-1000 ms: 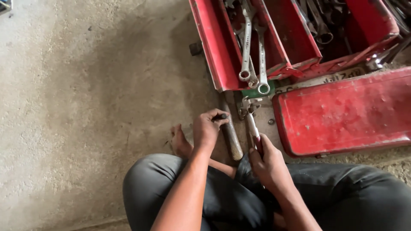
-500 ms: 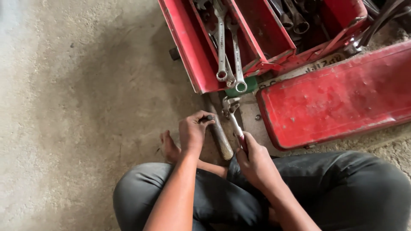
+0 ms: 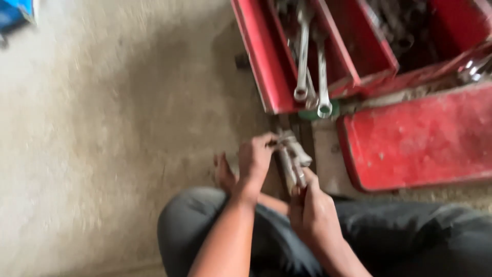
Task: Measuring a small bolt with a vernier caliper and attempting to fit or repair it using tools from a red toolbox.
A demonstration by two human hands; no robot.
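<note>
Two hands were closed on one grey metal tool (image 3: 292,159) above the floor (image 3: 102,154), just before the red toolbox (image 3: 266,77): left hand (image 3: 254,159) at its head, right hand (image 3: 312,210) round its handle. Adjusting seemed under way; a steady grip would be needed next.

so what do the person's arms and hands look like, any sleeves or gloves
Both forearms are bare, with no sleeves in view. The left hand and right hand wear no gloves; no watch or rings can be made out, though the picture is blurred.

red toolbox (image 3: 266,66), silver wrenches (image 3: 323,77), grey trousers (image 3: 410,241), blue object (image 3: 15,13)
</note>
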